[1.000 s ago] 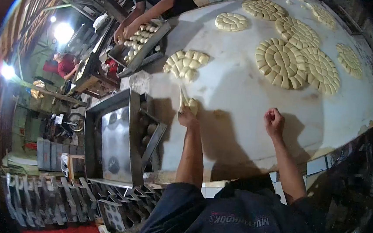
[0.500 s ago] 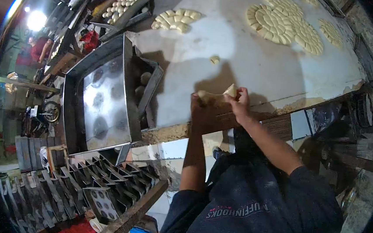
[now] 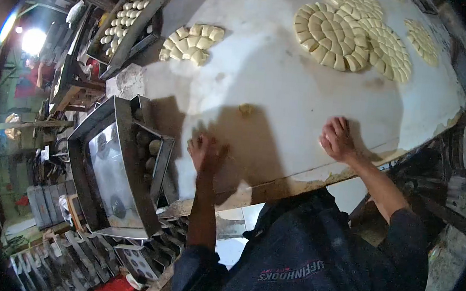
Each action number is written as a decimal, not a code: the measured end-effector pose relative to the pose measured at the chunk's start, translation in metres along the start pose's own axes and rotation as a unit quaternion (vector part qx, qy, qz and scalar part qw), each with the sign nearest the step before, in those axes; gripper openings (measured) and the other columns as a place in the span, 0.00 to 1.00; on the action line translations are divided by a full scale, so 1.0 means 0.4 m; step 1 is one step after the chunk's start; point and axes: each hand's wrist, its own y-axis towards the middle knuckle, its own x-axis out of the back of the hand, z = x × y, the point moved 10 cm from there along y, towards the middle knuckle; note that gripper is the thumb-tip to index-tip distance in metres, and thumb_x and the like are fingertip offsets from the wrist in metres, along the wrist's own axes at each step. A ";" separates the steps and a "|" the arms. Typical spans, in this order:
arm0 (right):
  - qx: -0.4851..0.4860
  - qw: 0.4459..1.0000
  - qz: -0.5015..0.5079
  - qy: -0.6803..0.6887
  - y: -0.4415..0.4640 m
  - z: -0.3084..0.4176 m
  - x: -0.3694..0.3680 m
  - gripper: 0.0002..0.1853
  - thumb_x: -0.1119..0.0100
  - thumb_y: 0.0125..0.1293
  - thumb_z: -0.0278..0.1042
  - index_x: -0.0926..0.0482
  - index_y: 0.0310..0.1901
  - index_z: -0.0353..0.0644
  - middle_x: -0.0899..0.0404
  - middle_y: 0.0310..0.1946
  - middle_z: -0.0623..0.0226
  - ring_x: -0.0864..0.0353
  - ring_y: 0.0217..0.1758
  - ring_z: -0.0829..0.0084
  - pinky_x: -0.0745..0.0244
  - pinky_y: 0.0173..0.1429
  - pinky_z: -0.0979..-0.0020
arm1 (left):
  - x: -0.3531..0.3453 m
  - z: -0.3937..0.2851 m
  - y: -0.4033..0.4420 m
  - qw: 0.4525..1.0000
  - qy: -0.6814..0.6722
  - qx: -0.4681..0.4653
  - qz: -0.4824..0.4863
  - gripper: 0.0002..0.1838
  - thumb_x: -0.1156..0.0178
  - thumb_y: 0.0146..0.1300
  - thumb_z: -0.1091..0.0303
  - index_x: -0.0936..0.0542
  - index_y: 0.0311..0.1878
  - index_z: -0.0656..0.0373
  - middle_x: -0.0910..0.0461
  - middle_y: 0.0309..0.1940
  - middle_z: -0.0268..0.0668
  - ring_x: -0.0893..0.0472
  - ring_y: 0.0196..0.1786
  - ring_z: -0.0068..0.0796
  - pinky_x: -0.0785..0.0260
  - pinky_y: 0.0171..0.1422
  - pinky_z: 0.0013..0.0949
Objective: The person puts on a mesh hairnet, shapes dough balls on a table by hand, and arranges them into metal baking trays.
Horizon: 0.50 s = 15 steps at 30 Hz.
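Note:
My left hand [image 3: 206,150] is over the near edge of the pale tabletop [image 3: 294,128], its fingers apart and nothing seen in them. Farther right, my right hand [image 3: 336,138] rests at the table surface with its fingers curled; whatever may be under them is hidden. Between the hands, a little farther away, lies a small yellowish dough bit [image 3: 245,110]. A cluster of cut dough pieces [image 3: 190,45] lies beyond my left hand. A large round of dough pieces [image 3: 330,37] is beyond my right hand.
More dough rounds [image 3: 387,48] lie at the far right. A metal tray [image 3: 111,174] stands left of my left hand. Beyond it, another tray [image 3: 138,31] holds several dough balls. A person in red [image 3: 36,78] is at the far left. Stacked metal pans [image 3: 65,261] are at lower left.
Both hands have moved apart and away from the table's near edge. The dough strip stretched between them half a second ago is no longer visible. The view has shifted.

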 end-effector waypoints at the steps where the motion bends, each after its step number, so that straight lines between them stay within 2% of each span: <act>1: 0.019 0.998 -0.049 -0.025 0.069 -0.004 0.017 0.11 0.41 0.59 0.37 0.29 0.34 0.39 0.29 0.38 0.53 0.30 0.46 0.48 0.37 0.56 0.48 | -0.006 -0.014 0.052 0.997 -0.073 -0.012 -0.027 0.34 0.29 0.53 0.47 0.26 0.56 0.58 0.22 0.44 0.43 0.27 0.52 0.47 0.39 0.61 0.56; 2: 0.040 0.993 -0.099 -0.049 0.128 0.002 0.025 0.12 0.40 0.57 0.37 0.29 0.34 0.39 0.29 0.39 0.52 0.30 0.47 0.49 0.37 0.56 0.48 | -0.011 -0.023 0.088 0.987 -0.146 -0.022 -0.057 0.33 0.28 0.53 0.47 0.24 0.55 0.58 0.22 0.44 0.43 0.28 0.54 0.48 0.39 0.61 0.56; 3: 0.022 0.994 -0.098 -0.033 0.176 0.006 -0.006 0.12 0.40 0.56 0.38 0.29 0.33 0.39 0.29 0.39 0.53 0.31 0.49 0.49 0.36 0.56 0.50 | -0.067 -0.044 0.092 0.993 -0.111 0.028 -0.033 0.26 0.28 0.54 0.57 0.23 0.52 0.60 0.22 0.48 0.45 0.29 0.56 0.50 0.37 0.58 0.55; 4: 0.004 0.995 -0.098 -0.017 0.218 0.018 -0.034 0.12 0.39 0.56 0.38 0.29 0.32 0.40 0.29 0.39 0.53 0.31 0.50 0.50 0.36 0.56 0.51 | -0.070 -0.095 0.093 0.993 -0.106 0.033 -0.029 0.26 0.28 0.54 0.57 0.23 0.52 0.60 0.22 0.48 0.45 0.29 0.56 0.50 0.37 0.58 0.55; 6: 0.012 1.000 0.013 0.020 0.248 0.156 -0.032 0.10 0.38 0.52 0.35 0.26 0.31 0.39 0.28 0.36 0.53 0.29 0.47 0.50 0.31 0.55 0.52 | -0.110 -0.200 0.084 0.934 -0.332 0.099 0.084 0.17 0.32 0.59 0.62 0.23 0.46 0.60 0.21 0.46 0.45 0.26 0.52 0.51 0.34 0.56 0.54; 8: 0.168 0.986 0.010 0.015 0.113 0.184 -0.200 0.10 0.38 0.49 0.33 0.24 0.31 0.38 0.27 0.34 0.54 0.26 0.45 0.50 0.27 0.54 0.52 | -0.129 -0.282 -0.042 0.959 -0.272 0.053 0.065 0.15 0.38 0.63 0.59 0.21 0.45 0.62 0.20 0.42 0.45 0.23 0.47 0.50 0.34 0.54 0.54; 10: 0.244 0.962 0.112 0.041 0.020 0.173 -0.174 0.11 0.37 0.46 0.33 0.24 0.31 0.37 0.25 0.36 0.54 0.26 0.46 0.50 0.28 0.60 0.51 | -0.007 -0.318 -0.132 0.976 -0.193 -0.092 0.053 0.13 0.36 0.61 0.64 0.21 0.46 0.57 0.21 0.42 0.43 0.22 0.50 0.47 0.34 0.63 0.51; 12: 0.280 0.952 0.123 0.011 0.022 0.080 -0.124 0.10 0.38 0.49 0.31 0.24 0.33 0.37 0.25 0.38 0.52 0.27 0.50 0.50 0.33 0.66 0.49 | -0.141 -0.170 -0.258 0.961 -0.110 -0.076 0.241 0.11 0.39 0.63 0.65 0.21 0.46 0.56 0.21 0.41 0.43 0.22 0.51 0.48 0.34 0.64 0.52; 13: 0.212 0.973 0.085 0.019 0.080 0.022 -0.092 0.09 0.39 0.51 0.29 0.25 0.34 0.37 0.26 0.39 0.52 0.28 0.50 0.49 0.34 0.66 0.48 | -0.191 -0.012 -0.290 0.861 -0.399 0.226 0.220 0.09 0.42 0.64 0.66 0.21 0.45 0.56 0.21 0.40 0.43 0.23 0.50 0.49 0.35 0.61 0.54; 14: 0.141 0.988 0.050 0.028 0.149 -0.027 -0.060 0.08 0.40 0.53 0.28 0.25 0.34 0.37 0.27 0.39 0.51 0.29 0.50 0.49 0.36 0.67 0.46 | -0.143 0.043 -0.216 0.931 -0.277 0.172 0.165 0.09 0.43 0.66 0.65 0.21 0.45 0.57 0.21 0.38 0.41 0.23 0.47 0.45 0.35 0.57 0.54; 15: 0.098 0.994 0.034 0.027 0.233 -0.028 -0.039 0.06 0.44 0.56 0.26 0.27 0.36 0.37 0.28 0.40 0.50 0.29 0.48 0.46 0.37 0.67 0.44 | -0.111 0.079 -0.119 0.977 -0.146 0.114 0.111 0.09 0.44 0.68 0.64 0.21 0.44 0.58 0.21 0.36 0.39 0.24 0.45 0.40 0.35 0.53 0.55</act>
